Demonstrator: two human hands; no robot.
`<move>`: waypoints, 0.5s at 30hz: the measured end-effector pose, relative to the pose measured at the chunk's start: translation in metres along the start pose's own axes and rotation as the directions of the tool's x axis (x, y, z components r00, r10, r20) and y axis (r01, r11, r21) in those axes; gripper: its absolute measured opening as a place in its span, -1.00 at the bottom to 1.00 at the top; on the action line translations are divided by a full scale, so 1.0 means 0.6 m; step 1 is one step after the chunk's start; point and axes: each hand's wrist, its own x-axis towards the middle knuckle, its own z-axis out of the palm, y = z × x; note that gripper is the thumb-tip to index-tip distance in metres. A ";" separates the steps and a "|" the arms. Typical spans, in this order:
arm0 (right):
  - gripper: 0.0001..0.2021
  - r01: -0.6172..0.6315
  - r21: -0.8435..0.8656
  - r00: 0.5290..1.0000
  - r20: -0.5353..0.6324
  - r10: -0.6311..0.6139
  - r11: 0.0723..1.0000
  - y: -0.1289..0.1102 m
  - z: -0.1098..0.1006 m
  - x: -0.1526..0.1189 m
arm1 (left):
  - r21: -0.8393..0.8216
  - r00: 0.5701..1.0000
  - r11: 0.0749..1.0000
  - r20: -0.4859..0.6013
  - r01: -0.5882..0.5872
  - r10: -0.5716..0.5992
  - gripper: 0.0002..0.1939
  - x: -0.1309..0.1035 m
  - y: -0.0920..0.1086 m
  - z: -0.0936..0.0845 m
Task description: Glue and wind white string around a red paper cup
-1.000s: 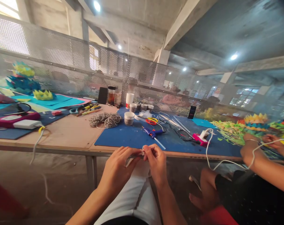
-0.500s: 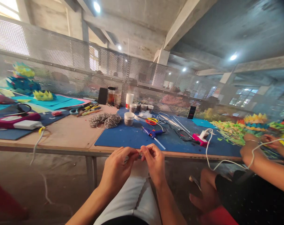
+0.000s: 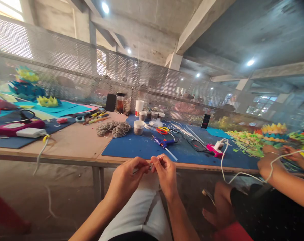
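Close together over my lap, just off the table's front edge, both hands pinch something thin. My left hand (image 3: 130,170) is closed, thumb against fingertips. My right hand (image 3: 164,169) is closed too, its fingertips almost touching the left ones. What they hold is mostly hidden; only a slim, pale bit shows between the fingers, too small to name. Beyond them on the blue mat (image 3: 127,147) lies a blue glue gun (image 3: 163,142) with a clear glue stick (image 3: 171,154) poking out. A paper cup (image 3: 139,127) stands behind it, with a grey cord bundle (image 3: 113,129) to its left.
Orange-and-yellow-handled scissors (image 3: 162,129), several small cups and a leaning phone (image 3: 205,121) are farther back. A pink power strip (image 3: 214,149) trails a white cable (image 3: 238,172) off the edge. Another person's arm (image 3: 280,170) is at right, beside paper scraps (image 3: 249,142). Pliers (image 3: 98,117) lie left.
The view has shifted very slightly. Both hands keep nearly the same pinch and place, with only slight finger movement.
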 end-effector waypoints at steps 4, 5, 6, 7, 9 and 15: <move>-0.71 -0.012 -0.001 1.000 0.009 0.012 1.000 -0.001 -0.001 -0.002 | 0.015 1.000 1.000 0.028 0.002 -0.002 -0.83 -0.001 0.001 -0.003; -0.71 -0.013 0.000 1.000 0.010 0.013 1.000 -0.001 -0.001 -0.002 | 0.010 0.999 1.000 0.039 0.007 -0.008 -0.80 -0.002 0.002 -0.004; -0.71 -0.013 0.001 1.000 0.010 0.013 1.000 0.000 -0.001 -0.002 | 0.004 0.999 1.000 0.051 0.011 -0.011 -0.79 -0.002 0.002 -0.004; -0.71 -0.012 0.002 1.000 0.008 0.012 1.000 0.000 -0.001 -0.003 | -0.002 0.998 1.000 0.060 0.011 -0.011 -0.77 -0.003 0.002 -0.004; -0.72 -0.007 0.006 1.000 0.006 0.007 1.000 0.001 0.000 -0.003 | -0.015 0.998 1.000 0.062 0.011 -0.010 -0.80 -0.003 0.002 -0.002; -0.70 -0.002 0.007 1.000 0.012 0.002 1.000 0.003 0.001 -0.002 | 0.024 1.000 0.999 0.009 -0.030 0.030 -0.87 -0.002 -0.002 0.000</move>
